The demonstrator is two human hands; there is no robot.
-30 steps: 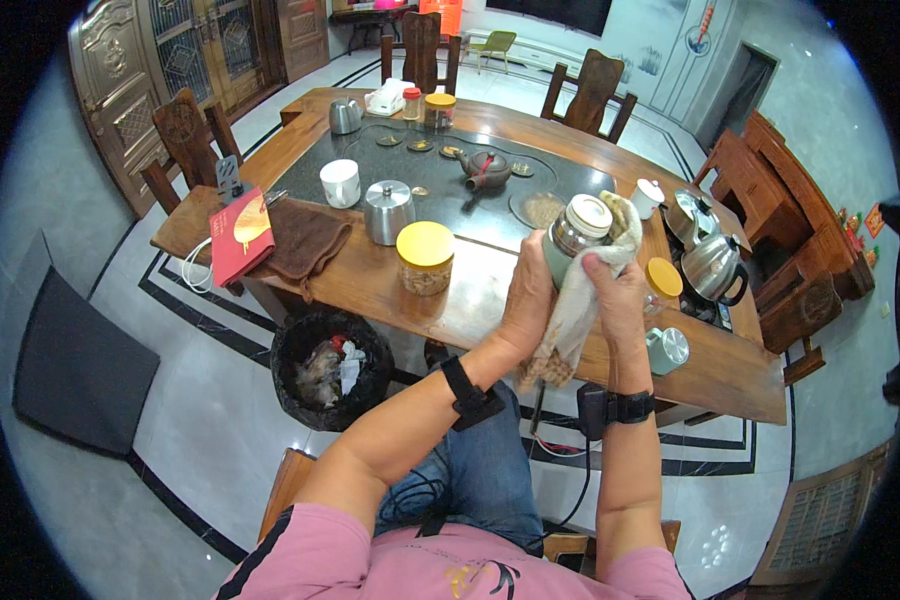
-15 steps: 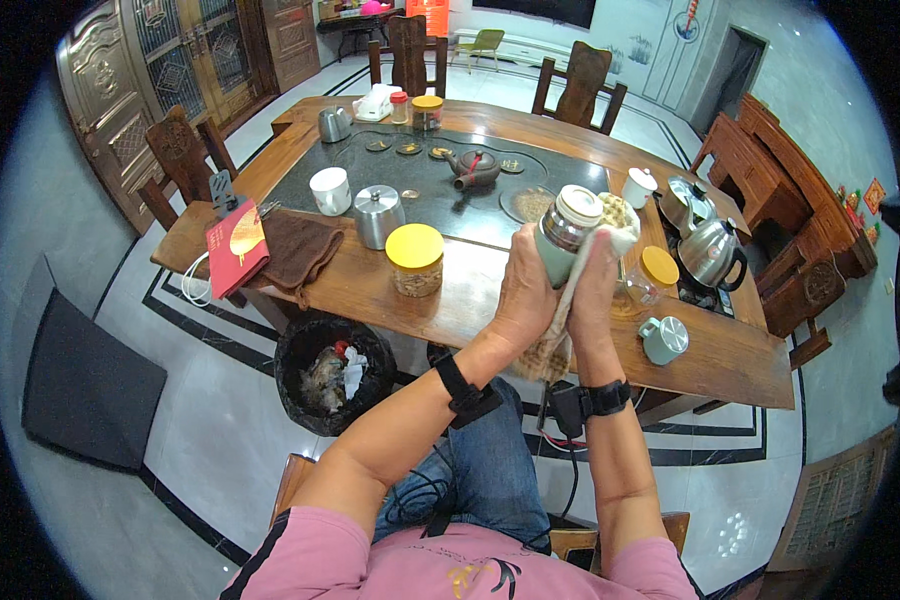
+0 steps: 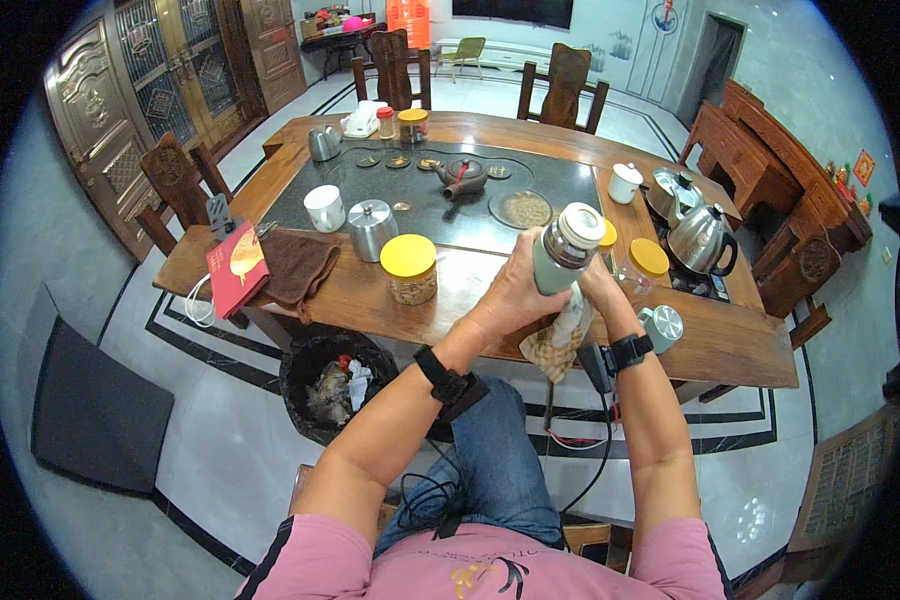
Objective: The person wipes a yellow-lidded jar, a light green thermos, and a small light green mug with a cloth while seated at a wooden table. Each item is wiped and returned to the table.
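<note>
Above the table's near edge, my left hand (image 3: 516,288) is wrapped round a pale green thermos bottle (image 3: 554,272) with a steel neck and a whitish top. The bottle stands tilted, its top away from me. On its right side my right hand (image 3: 600,284) grips a cloth (image 3: 560,343), white and checked in tan, which hangs below the bottle. Part of the right hand's fingers is hidden behind the bottle. Just right of my right wrist stands a light green mug (image 3: 663,326) with a metallic lid. A yellow-lidded jar (image 3: 646,264) is close beyond it.
Left of my hands stand a yellow-lidded jar (image 3: 410,270), a steel canister (image 3: 372,232) and a white mug (image 3: 325,209). A teapot (image 3: 462,177) rests on the dark tea tray (image 3: 440,220). Steel kettles (image 3: 700,240) are at right. A lined bin (image 3: 300,410) sits below the table.
The cloth has gone from beside the bottle's top to hanging lower, beneath it. My right hand has shifted lower along the bottle. The whole view has also shifted slightly.
</note>
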